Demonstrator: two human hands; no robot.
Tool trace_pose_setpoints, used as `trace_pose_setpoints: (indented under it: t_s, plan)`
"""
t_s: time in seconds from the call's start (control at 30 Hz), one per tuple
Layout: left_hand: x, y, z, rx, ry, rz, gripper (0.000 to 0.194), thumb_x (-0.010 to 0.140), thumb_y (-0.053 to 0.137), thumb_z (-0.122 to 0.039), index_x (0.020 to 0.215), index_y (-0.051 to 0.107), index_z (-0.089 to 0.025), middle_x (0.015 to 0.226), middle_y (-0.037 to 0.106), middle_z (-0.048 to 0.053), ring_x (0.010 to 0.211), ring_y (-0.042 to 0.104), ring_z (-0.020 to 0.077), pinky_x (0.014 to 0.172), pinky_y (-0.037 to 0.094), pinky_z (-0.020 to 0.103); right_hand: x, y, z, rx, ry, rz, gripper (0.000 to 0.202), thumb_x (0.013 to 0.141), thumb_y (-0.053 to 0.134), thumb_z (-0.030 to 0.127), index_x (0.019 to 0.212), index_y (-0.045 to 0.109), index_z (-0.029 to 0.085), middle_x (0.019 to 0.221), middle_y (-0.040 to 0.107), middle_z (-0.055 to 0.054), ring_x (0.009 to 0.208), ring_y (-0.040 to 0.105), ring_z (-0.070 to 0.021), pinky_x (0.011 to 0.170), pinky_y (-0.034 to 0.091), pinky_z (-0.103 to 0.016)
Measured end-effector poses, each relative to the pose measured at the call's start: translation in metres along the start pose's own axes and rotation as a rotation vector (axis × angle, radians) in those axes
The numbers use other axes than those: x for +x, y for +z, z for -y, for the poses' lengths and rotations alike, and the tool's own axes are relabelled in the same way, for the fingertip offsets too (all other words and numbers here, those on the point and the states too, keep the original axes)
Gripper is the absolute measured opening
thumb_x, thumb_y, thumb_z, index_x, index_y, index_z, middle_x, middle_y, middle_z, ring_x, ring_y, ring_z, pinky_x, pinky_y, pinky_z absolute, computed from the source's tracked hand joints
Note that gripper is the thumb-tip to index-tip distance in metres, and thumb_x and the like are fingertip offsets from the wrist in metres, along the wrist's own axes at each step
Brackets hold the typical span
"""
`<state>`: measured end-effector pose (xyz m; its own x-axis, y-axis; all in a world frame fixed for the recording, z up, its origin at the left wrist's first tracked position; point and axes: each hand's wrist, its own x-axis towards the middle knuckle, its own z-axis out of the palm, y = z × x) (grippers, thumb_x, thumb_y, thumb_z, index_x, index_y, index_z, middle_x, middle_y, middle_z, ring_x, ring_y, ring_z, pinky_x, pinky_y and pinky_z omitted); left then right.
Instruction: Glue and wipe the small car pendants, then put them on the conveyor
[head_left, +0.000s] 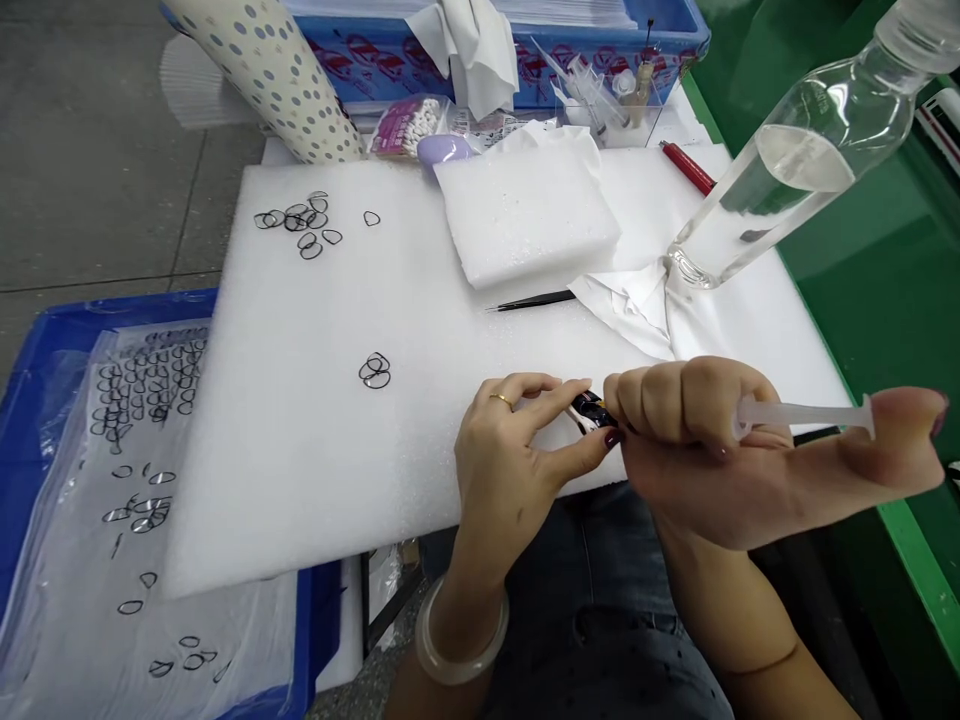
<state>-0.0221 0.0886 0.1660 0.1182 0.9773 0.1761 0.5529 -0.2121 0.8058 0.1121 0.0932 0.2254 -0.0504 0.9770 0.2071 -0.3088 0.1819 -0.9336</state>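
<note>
Left hand (510,445) pinches one black part (592,408) by the board's (300,430) near edge, guessing to steady it. Right hand (697,465) is clenched round one syringe (810,414), thumb on its end, probably for control. One bottle (795,190) near the right edge, one tweezers (536,300) mid-board.

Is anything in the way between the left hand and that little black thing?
Nothing that I can see: the left hand pinches the black thing directly. The right hand, gripping the syringe, is right beside it, but the fist hides the syringe's tip.
</note>
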Motion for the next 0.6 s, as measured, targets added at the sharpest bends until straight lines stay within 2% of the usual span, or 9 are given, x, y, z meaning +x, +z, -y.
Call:
trace_pose_setpoints:
  t_s: [0.1, 0.17, 0.33, 0.43, 0.53, 0.6]
  plan:
    - [0.000, 0.000, 0.000, -0.005, -0.002, 0.003, 0.027, 0.079, 0.080, -0.039, 0.103, 0.079, -0.027, 0.100, 0.074, 0.003, 0.097, 0.063, 0.0253, 0.084, 0.052, 0.043, -0.002, 0.000, -0.002, -0.028, -0.009, -0.038, 0.068, 0.096, 0.017, 0.073, 0.052, 0.023, 0.022, 0.046, 0.012, 0.004, 0.044, 0.020, -0.0129, 0.050, 0.029, -0.034]
    - [0.000, 0.000, 0.000, -0.002, 0.003, 0.004, 0.028, 0.080, 0.079, -0.039, 0.104, 0.079, -0.026, 0.100, 0.075, 0.003, 0.097, 0.063, 0.0256, 0.084, 0.052, 0.043, -0.004, -0.001, -0.007, -0.033, -0.042, -0.061, 0.066, 0.098, 0.017, 0.070, 0.053, 0.025, 0.022, 0.045, 0.016, 0.003, 0.044, 0.020, -0.0131, 0.050, 0.030, -0.035]
    - [0.000, 0.000, 0.000, 0.008, 0.018, -0.012, 0.030, 0.080, 0.078, -0.042, 0.105, 0.079, -0.025, 0.100, 0.075, 0.004, 0.097, 0.064, 0.0260, 0.084, 0.052, 0.043, -0.014, -0.001, -0.018, 0.003, -0.141, -0.128, 0.055, 0.101, 0.042, 0.045, 0.054, 0.027, 0.020, 0.049, 0.019, 0.003, 0.045, 0.019, -0.0104, 0.050, 0.029, -0.032]
    - [0.000, 0.001, 0.001, 0.010, 0.024, -0.024, 0.031, 0.080, 0.079, -0.042, 0.105, 0.079, -0.024, 0.099, 0.075, 0.005, 0.096, 0.064, 0.0260, 0.082, 0.053, 0.042, -0.017, 0.001, -0.005, -0.068, -0.095, -0.124, 0.051, 0.097, 0.054, 0.034, 0.055, 0.028, 0.019, 0.051, 0.023, 0.004, 0.047, 0.022, -0.0098, 0.050, 0.027, -0.030]
    - [-0.003, 0.002, 0.003, 0.015, 0.052, -0.029, 0.034, 0.076, 0.083, -0.040, 0.105, 0.079, -0.023, 0.099, 0.074, 0.005, 0.095, 0.064, 0.0261, 0.082, 0.053, 0.042, 0.012, 0.003, 0.014, -0.173, -0.179, -0.044, 0.044, 0.099, 0.049, 0.034, 0.059, 0.034, 0.021, 0.058, 0.030, 0.002, 0.052, 0.034, -0.0116, 0.054, 0.032, -0.028]
    - [-0.006, 0.001, 0.006, 0.019, 0.094, -0.017, 0.039, 0.071, 0.087, -0.037, 0.106, 0.079, -0.023, 0.102, 0.074, 0.005, 0.095, 0.064, 0.0263, 0.083, 0.053, 0.043, 0.056, 0.005, 0.016, -0.314, -0.278, -0.057, 0.039, 0.104, 0.028, 0.037, 0.069, 0.040, 0.024, 0.070, 0.037, 0.000, 0.065, 0.048, -0.0141, 0.062, 0.040, -0.029]
